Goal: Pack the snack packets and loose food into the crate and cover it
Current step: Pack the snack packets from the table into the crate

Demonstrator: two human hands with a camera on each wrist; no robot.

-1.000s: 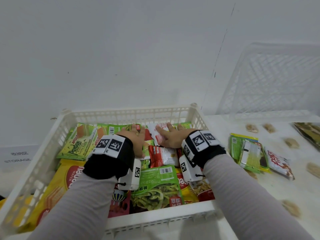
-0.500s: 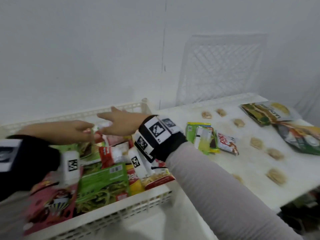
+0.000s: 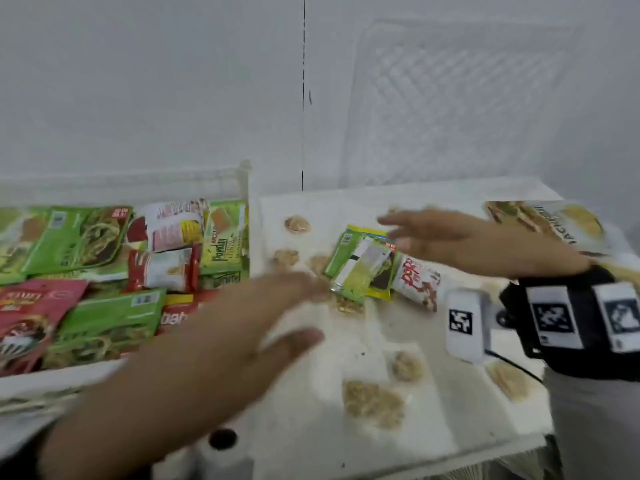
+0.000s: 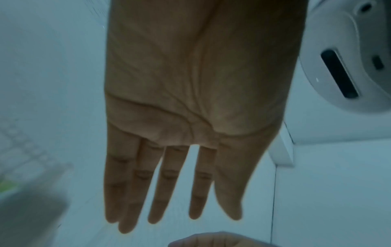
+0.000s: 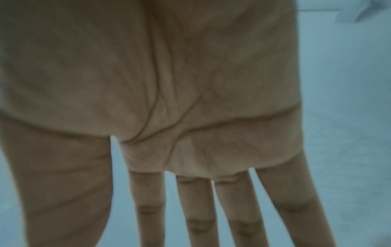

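Crate (image 3: 242, 188): a white slatted plastic crate stood at the left on the table, its far right corner post showing beside the wall.
Crate contents: snack packets (image 3: 104, 271) lay flat and overlapping inside, among them green noodle-print pouches (image 3: 72, 240), a pink packet (image 3: 31, 313) at the near left, a red-and-white packet (image 3: 162, 268) near the middle, and a green Pandan wafer pack (image 3: 223, 244) against the right wall.
Left hand (image 3: 194, 368): blurred, it reached out over the crate's near right corner toward the table, fingers straight and spread, palm down, holding nothing; the left wrist view showed the same flat, empty palm (image 4: 190, 100).
Table (image 3: 450, 431): a white top just right of the crate, carrying the loose food and unpacked packets.
Loose food (image 3: 374, 403): tan crumbly pieces lay scattered singly across the table, apart from one another.
Unpacked packets: a green-and-yellow noodle packet (image 3: 360, 265) lay near the table's middle, a white packet with red lettering (image 3: 419, 282) touching its right side.
Right hand (image 3: 474, 240): it hovered above those two packets, fingers extended and gripping nothing; the right wrist view (image 5: 169, 100) confirmed a bare, flat palm.
Large bag (image 3: 554, 226): a yellow-and-green snack bag lay at the table's far right.
Lid (image 3: 460, 98): a white lattice panel leaned upright against the wall behind the table.
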